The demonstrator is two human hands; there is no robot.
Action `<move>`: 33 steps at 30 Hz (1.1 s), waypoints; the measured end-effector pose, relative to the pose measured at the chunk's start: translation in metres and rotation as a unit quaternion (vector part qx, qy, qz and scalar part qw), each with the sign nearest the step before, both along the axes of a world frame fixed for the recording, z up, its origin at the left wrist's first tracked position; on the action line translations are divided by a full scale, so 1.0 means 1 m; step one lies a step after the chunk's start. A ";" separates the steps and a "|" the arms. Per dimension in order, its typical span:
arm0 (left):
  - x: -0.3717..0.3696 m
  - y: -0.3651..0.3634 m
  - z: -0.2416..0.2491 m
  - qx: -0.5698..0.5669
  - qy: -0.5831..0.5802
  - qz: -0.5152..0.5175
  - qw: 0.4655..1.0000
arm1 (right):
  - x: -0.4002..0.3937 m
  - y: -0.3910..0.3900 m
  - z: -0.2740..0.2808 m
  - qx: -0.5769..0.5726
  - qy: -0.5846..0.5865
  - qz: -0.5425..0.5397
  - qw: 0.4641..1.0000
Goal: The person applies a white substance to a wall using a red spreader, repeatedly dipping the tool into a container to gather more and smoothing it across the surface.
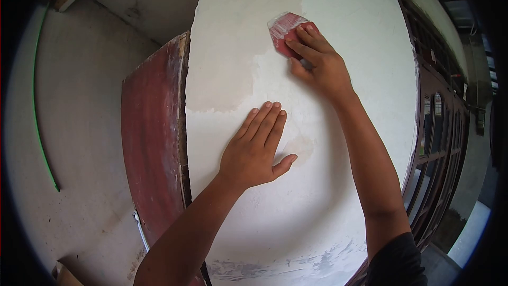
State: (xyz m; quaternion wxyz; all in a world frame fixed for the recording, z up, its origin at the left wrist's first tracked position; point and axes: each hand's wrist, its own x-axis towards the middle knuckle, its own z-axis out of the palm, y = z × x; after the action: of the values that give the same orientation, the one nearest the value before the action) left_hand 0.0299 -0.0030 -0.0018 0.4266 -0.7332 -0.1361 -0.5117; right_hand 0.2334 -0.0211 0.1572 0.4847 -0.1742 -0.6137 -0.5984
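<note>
My right hand grips a flat red putty scraper against the upper part of a white wall. White paste is smeared over the scraper's upper face, and my fingers lie across its right side. A large greyish, damp-looking patch spreads over the wall to the left of the scraper. Lower down, my left hand rests flat on the wall with its fingers stretched out and the thumb apart, holding nothing. Beside that thumb is a small, faint beige patch.
A dark red wooden panel stands along the wall's left edge. Farther left, a green strip hangs on a grey wall. Dark framed windows or doors run along the right. Grey smudges mark the white wall's lower part.
</note>
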 end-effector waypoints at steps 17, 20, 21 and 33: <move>0.000 0.002 0.000 0.005 0.002 -0.004 1.000 | -0.009 -0.004 0.000 0.007 0.023 0.033 0.999; 0.000 0.003 0.000 0.012 0.000 -0.002 1.000 | -0.017 -0.002 0.007 -0.016 0.037 0.042 0.998; 0.000 0.002 0.000 0.010 -0.001 -0.004 1.000 | -0.017 0.002 0.005 -0.027 0.024 0.033 0.999; -0.001 0.001 0.000 0.004 0.000 -0.007 1.000 | -0.011 0.000 0.009 -0.027 0.018 0.044 0.999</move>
State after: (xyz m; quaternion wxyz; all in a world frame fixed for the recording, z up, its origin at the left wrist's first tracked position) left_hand 0.0293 -0.0017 -0.0015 0.4256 -0.7325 -0.1293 -0.5154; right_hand 0.2226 -0.0208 0.1666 0.5164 -0.1707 -0.6280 -0.5566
